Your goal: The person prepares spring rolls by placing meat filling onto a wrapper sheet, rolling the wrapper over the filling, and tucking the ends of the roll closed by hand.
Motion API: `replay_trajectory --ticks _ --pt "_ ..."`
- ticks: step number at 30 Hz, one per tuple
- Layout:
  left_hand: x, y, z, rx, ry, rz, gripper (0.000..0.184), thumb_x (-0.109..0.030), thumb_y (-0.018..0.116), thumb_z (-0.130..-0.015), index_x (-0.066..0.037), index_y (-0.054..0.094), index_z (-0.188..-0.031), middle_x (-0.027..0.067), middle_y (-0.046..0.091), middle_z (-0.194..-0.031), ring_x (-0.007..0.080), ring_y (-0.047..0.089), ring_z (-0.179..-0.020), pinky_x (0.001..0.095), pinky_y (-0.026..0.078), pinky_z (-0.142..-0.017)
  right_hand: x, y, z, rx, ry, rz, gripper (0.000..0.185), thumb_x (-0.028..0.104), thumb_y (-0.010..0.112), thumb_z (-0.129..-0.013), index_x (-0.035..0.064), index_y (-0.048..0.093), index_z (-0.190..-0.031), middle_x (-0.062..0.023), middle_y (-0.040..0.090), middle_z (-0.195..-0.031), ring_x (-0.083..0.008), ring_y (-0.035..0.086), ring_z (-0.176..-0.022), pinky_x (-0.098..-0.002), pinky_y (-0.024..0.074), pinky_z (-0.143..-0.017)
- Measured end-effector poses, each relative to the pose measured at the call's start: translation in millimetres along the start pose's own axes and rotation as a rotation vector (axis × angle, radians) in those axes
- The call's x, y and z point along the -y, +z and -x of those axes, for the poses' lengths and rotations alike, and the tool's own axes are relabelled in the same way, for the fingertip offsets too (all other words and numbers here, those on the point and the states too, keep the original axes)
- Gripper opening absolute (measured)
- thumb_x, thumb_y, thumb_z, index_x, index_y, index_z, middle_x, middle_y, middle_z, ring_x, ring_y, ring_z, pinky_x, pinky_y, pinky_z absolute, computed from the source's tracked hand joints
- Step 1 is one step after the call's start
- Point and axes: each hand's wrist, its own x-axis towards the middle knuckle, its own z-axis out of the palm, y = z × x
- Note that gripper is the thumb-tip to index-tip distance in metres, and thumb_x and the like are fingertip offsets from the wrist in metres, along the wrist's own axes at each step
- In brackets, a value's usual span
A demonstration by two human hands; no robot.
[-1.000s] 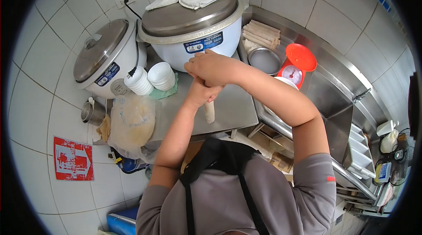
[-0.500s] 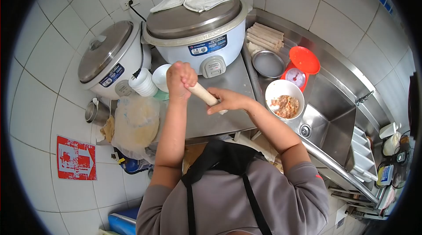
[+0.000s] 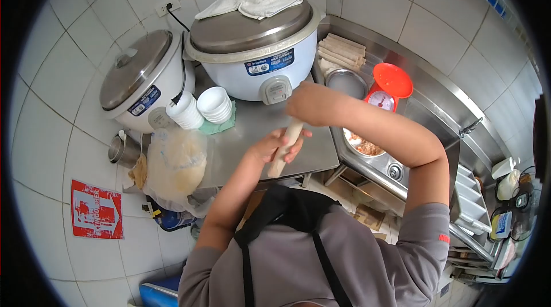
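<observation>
A pale wrapped roll (image 3: pixel 285 152) slants above the steel table (image 3: pixel 247 155). My right hand (image 3: pixel 310 105) is closed round its upper end. Lower down, my left hand (image 3: pixel 279 145) cups the roll from beneath, with its fingers curled behind it. To the right, a bowl of meat filling (image 3: pixel 364 145) is partly hidden under my right forearm. More pale rolls (image 3: pixel 342 51) lie stacked at the back beside a round metal pan (image 3: pixel 346 82). A red scale (image 3: pixel 381 100) stands next to the pan.
Two rice cookers (image 3: pixel 270 77) (image 3: pixel 150 92) stand at the back and left. Stacked white bowls (image 3: pixel 214 104) rest on a green cloth (image 3: pixel 221 126). A plastic bag of wrappers (image 3: pixel 178 160) lies at the table's left edge. A sink (image 3: pixel 425 135) is at the right.
My right hand has moved up and left to the roll's upper end. My left hand has shifted down and right to its lower part. The roll's slant has reversed.
</observation>
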Motion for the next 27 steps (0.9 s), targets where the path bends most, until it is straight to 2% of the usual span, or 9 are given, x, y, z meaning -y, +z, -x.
replay_trajectory --ticks 1,4,7,10,11,15,19,22,27 --pt "-7 9 -4 -0.046 -0.021 -0.043 0.072 -0.055 0.066 -0.076 -0.003 0.047 -0.121 0.0009 0.053 -0.071 0.0103 0.05 -0.05 0.0236 0.043 -0.05 5 0 -2 0.002 -0.059 0.035 0.013 0.009 0.062 -0.073 0.0101 0.062 -0.086 -0.0037 0.063 -0.087 -0.0195 0.06 -0.092 -0.0322 0.0422 -0.082" --pt "-18 22 -9 -0.14 0.069 -0.05 0.048 -0.047 0.067 -0.079 -0.006 0.05 -0.098 -0.0028 0.044 -0.062 0.0073 0.042 -0.046 0.0216 0.038 -0.046 -2 0 7 -0.566 0.065 0.154 0.025 0.009 0.065 -0.071 0.007 0.062 -0.095 -0.0072 0.06 -0.088 -0.0225 0.059 -0.09 -0.0334 0.0418 -0.085" --pt "-14 9 -8 -0.213 0.172 -0.138 0.042 -0.043 0.067 -0.08 -0.008 0.047 -0.091 -0.0007 0.048 -0.063 0.0089 0.046 -0.048 0.0227 0.04 -0.047 -10 -20 36 -0.762 0.271 -0.113 0.033 0.007 0.067 -0.069 0.0047 0.06 -0.102 -0.0101 0.059 -0.092 -0.0263 0.058 -0.088 -0.035 0.0437 -0.081" --pt "-28 30 -10 -0.463 0.251 -0.309 0.03 -0.033 0.066 -0.084 -0.007 0.054 -0.092 -0.0005 0.05 -0.062 0.0085 0.049 -0.05 0.0238 0.041 -0.048 0 -14 52 -0.841 0.294 -0.407 0.03 0.006 0.069 -0.069 0.0031 0.06 -0.098 -0.0097 0.058 -0.088 -0.0291 0.057 -0.083 -0.0368 0.0456 -0.074" --pt "-37 43 -13 -0.527 0.309 -0.336 0.026 -0.029 0.065 -0.085 -0.006 0.055 -0.092 -0.0002 0.051 -0.062 0.0083 0.05 -0.05 0.0236 0.042 -0.048 5 -8 52 -0.864 0.261 -0.489 0.015 0.007 0.067 -0.073 0.005 0.061 -0.087 -0.0101 0.057 -0.083 -0.0295 0.056 -0.082 -0.0376 0.0462 -0.069" --pt "-53 64 -24 -0.7 0.45 -0.396 0.016 -0.016 0.062 -0.086 -0.003 0.057 -0.093 0.0007 0.055 -0.066 0.0074 0.051 -0.052 0.023 0.043 -0.049 33 18 38 -1.098 0.105 -0.68 0.016 0.011 0.068 -0.074 0.0051 0.067 -0.089 -0.0101 0.062 -0.084 -0.0265 0.057 -0.08 -0.0348 0.0482 -0.069" --pt "-48 58 -26 -0.788 0.415 -0.511 0.013 -0.007 0.062 -0.083 -0.002 0.057 -0.094 0.0021 0.058 -0.071 0.0076 0.053 -0.055 0.0236 0.043 -0.051 41 29 20 -1.22 0.144 -0.554 0.02 0.012 0.068 -0.075 0.0035 0.067 -0.093 -0.0095 0.062 -0.091 -0.0256 0.057 -0.084 -0.0354 0.0474 -0.074" --pt "-44 63 -39 -0.907 0.767 -0.828 0.014 -0.004 0.063 -0.078 -0.002 0.058 -0.091 0.0018 0.059 -0.069 0.0083 0.054 -0.058 0.0242 0.044 -0.051 47 22 22 -1.207 0.178 -0.496 0.019 0.016 0.068 -0.076 0.0037 0.067 -0.091 -0.0086 0.061 -0.094 -0.0257 0.055 -0.088 -0.0359 0.0449 -0.077" --pt "-46 66 -32 -0.856 0.622 -0.945 0.007 -0.005 0.065 -0.076 -0.002 0.059 -0.079 0.0009 0.058 -0.065 0.008 0.054 -0.057 0.0241 0.043 -0.05 45 12 28 -1.068 0.146 -0.404 0.024 0.018 0.069 -0.075 0.0066 0.067 -0.096 -0.009 0.058 -0.091 -0.0248 0.051 -0.086 -0.0354 0.0415 -0.077"
